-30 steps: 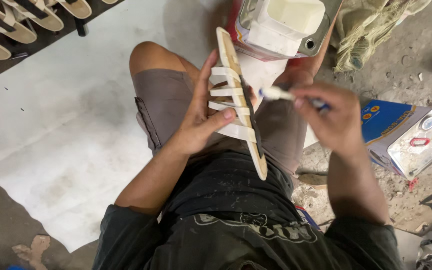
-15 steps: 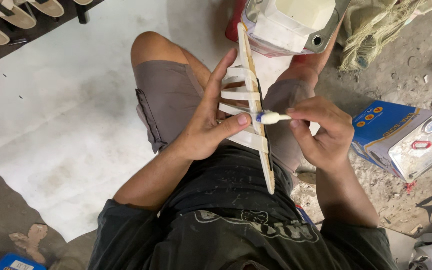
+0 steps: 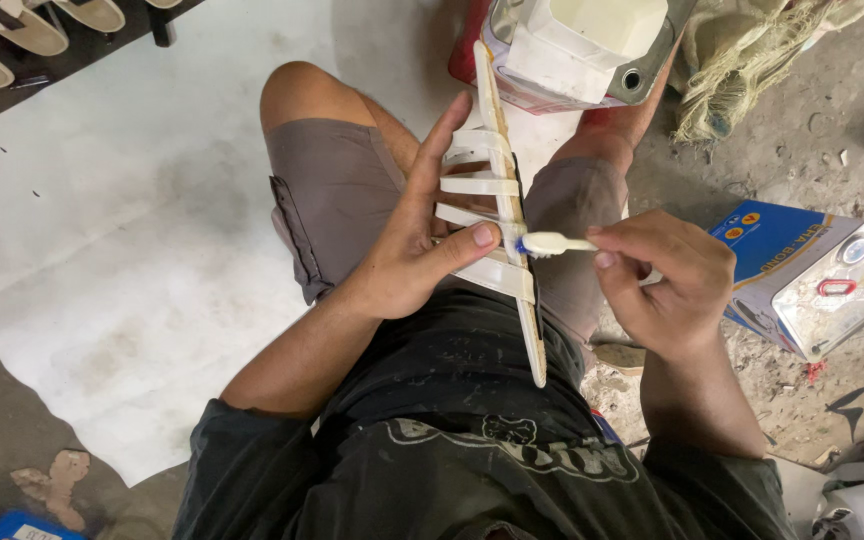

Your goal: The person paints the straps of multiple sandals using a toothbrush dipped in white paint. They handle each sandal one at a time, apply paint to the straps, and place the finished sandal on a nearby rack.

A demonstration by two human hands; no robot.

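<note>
My left hand (image 3: pixel 422 250) holds a cream sandal (image 3: pixel 507 215) on edge over my lap, fingers slipped under its several white straps and the thumb pressing one strap down. The sole runs from near my knees back toward my waist. In my right hand (image 3: pixel 667 285) is a white toothbrush (image 3: pixel 552 243), held by its handle. Its blue-bristled head touches the sole's edge right beside my left thumb.
A white tub (image 3: pixel 592 40) sits in a grey and red container by my knees. A blue box with a metal tin (image 3: pixel 812 275) stands on the dirt floor at right. Sacking (image 3: pixel 752 60) lies at the top right. Finished sandals (image 3: pixel 12 30) line a dark rack top left. White sheeting (image 3: pixel 102 220) covers the floor left.
The sandal has been turned more upright and edge-on in my left hand. My right hand has moved the toothbrush from above the straps down to the sole edge by my thumb.
</note>
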